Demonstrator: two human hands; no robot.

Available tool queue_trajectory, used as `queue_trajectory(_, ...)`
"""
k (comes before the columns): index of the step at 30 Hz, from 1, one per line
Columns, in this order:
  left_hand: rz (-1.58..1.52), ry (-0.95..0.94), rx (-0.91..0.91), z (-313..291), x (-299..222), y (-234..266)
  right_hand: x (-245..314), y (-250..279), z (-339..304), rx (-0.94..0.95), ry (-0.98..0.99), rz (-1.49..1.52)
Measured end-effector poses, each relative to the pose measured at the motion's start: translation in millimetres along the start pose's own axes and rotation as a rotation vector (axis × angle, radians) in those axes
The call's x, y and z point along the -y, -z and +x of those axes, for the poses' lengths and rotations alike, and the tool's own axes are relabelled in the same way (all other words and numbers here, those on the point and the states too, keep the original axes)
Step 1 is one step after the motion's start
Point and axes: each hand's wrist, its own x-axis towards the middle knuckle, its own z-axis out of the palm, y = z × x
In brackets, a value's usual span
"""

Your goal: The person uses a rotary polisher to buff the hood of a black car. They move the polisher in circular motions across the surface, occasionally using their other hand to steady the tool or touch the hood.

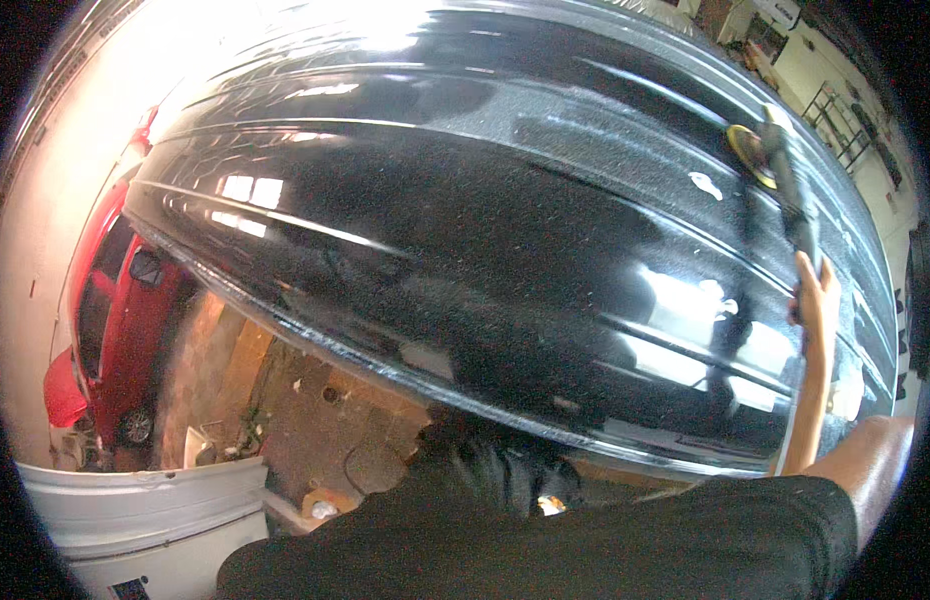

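Note:
My right hand [815,290] is closed round the rear end of a long, dark polisher [800,215], with the arm stretched out at the right. A round yellow-edged pad [750,155] sits at the tool's far end, tilted close to the panel; whether it touches cannot be made out. Below them spreads a large, glossy black vehicle roof [435,220] with long raised ribs. Pale haze and fine specks cover part of it, and a white patch [705,185] shows near the pad. My left hand is outside the picture.
A red car [115,310] stands beyond the roof at the left. A white ribbed panel [155,510] is at the lower left, above a cluttered brown floor [330,425]. A metal rack [835,125] stands by the wall at the far right. Dark cloth [585,540] fills the lower edge.

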Motion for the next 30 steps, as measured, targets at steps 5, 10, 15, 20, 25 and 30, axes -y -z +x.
queue_trajectory(5,0.068,-0.188,0.020,37.0,18.4,20.1,86.2,-22.1,-27.9,0.147,0.055,0.155)
queue_trajectory(10,0.365,-0.321,0.205,21.6,129.6,117.7,117.8,-57.1,-14.9,0.321,0.139,-0.009)
queue_trajectory(15,0.610,-0.117,0.450,-63.2,264.3,239.6,149.1,-74.9,6.5,0.430,0.240,0.213)
queue_trajectory(20,0.740,0.268,0.369,-133.8,309.7,264.2,179.1,-90.1,28.2,0.578,0.306,0.207)
queue_trajectory(25,0.712,0.340,-0.180,-134.5,325.8,200.0,191.0,-92.0,35.8,0.587,0.288,0.243)
queue_trajectory(30,0.629,0.332,-0.197,-101.0,310.9,155.8,174.0,-45.2,45.4,0.499,0.314,0.130)
